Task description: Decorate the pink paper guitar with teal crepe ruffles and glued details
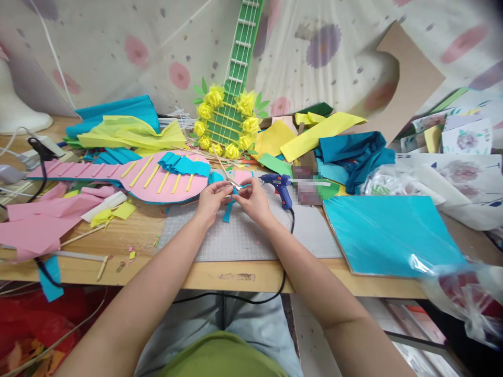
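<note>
Over the grey cutting mat point(220, 243), my left hand point(215, 199) and my right hand point(254, 199) meet, fingertips pinched close together. Between them is a blue crepe paper strip point(227, 212), one end hanging down below the fingers. A thin pale stick point(223, 166) slants up and away from the fingertips; the fingers partly cover its lower end. Just right of my right hand lies a blue glue gun point(282, 189), its cord running down over the table edge. To the left, a pink paper lute shape point(157, 175) carries yellow sticks and a ruffled blue strip point(184, 165).
A green paper guitar neck with yellow flowers point(245, 102) stands at the back. Blue wrapped board point(393, 235) lies right, beside crumpled clear plastic point(389, 180). Yellow crepe paper point(133, 133) and pink paper point(43, 220) pile up left. A cut cardboard piece point(412, 78) leans behind.
</note>
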A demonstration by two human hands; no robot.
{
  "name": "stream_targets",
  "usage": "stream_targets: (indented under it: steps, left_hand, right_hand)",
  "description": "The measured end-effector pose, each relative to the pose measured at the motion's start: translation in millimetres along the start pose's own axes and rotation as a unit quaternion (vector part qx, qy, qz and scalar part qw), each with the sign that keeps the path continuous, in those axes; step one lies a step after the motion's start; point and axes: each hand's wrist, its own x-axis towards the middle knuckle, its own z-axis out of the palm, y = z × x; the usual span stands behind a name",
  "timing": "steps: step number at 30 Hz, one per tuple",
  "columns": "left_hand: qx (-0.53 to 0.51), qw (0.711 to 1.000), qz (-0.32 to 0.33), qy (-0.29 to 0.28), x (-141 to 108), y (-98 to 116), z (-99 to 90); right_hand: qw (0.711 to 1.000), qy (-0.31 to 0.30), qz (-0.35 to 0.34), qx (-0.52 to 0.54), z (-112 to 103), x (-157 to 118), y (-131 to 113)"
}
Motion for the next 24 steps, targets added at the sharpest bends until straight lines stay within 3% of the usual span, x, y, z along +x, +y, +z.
stream_targets:
  steps: [10, 20, 24]
  left_hand:
    - [-0.059, 0.998, -0.008, 0.028, -0.4, 0.8, 3.8]
    - [-0.066, 0.998, 0.0, 0.016, 0.5, 0.0, 1.9]
    - [-0.057, 0.998, 0.001, 0.003, -0.5, 1.6, 3.1]
  right_hand:
    - [0.999, 0.002, -0.008, 0.032, 3.3, 0.2, 3.1]
    - [0.999, -0.006, -0.018, 0.034, 2.2, -2.5, -0.8]
    - [0.996, -0.006, -0.008, 0.091, 2.2, 1.0, 6.6]
